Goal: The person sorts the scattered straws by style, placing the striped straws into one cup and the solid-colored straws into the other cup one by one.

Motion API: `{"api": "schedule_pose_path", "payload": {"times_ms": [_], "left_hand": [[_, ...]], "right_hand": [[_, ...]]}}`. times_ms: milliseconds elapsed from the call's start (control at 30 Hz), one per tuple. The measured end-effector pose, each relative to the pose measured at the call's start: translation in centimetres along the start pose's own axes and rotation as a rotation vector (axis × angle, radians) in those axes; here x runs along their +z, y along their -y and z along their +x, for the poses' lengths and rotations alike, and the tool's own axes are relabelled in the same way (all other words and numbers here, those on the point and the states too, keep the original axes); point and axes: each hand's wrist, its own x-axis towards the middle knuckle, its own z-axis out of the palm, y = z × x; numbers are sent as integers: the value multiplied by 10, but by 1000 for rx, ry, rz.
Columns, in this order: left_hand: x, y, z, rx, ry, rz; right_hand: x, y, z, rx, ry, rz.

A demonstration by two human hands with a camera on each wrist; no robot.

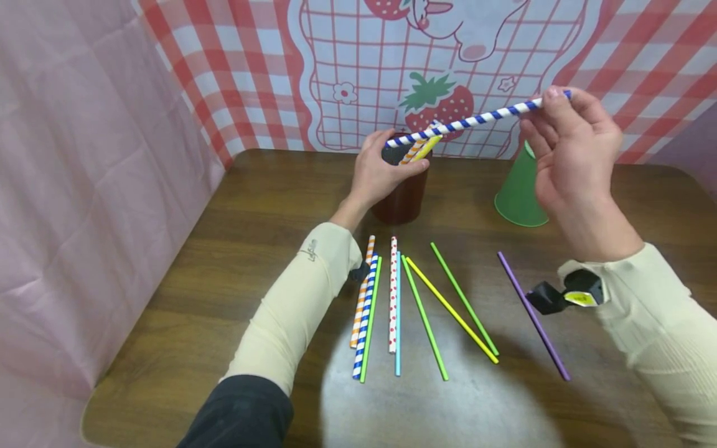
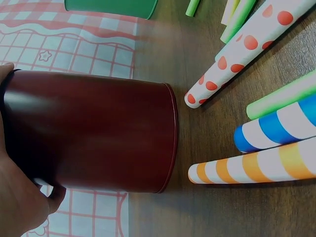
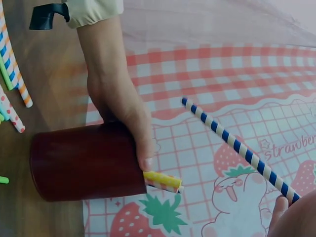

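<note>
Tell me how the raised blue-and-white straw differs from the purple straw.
The raised straw is striped blue and white; the purple straw is plain.
The raised straw slants in the air; the purple straw lies flat on the table.
The right grip holds the raised straw; the purple straw is unheld.
Both are slim and straight.

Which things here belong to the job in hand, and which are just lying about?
Part of the job:
raised straw, in the right hand
cup, held by the left hand
straws inside it
loose straws, probably

Seemingly uninvolved:
green cone
backdrop
</note>
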Motion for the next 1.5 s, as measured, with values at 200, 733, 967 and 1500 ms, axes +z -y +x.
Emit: {"api": "schedule_pose_path", "payload": {"times_ms": [200,733,967,1500], "left_hand": [[0,0,1,10,-8,-9],[0,1,1,16,-9,-6],[0,1,1,28,-11,-11],[0,2,1,12,-3,-18]], "right_hand": [[6,-3,1,-99,-8,-14],[7,-32,8,-256,89,-337],[14,-45,13,-243,142,-495],[19,-60,45,-157,64,-912]]}}
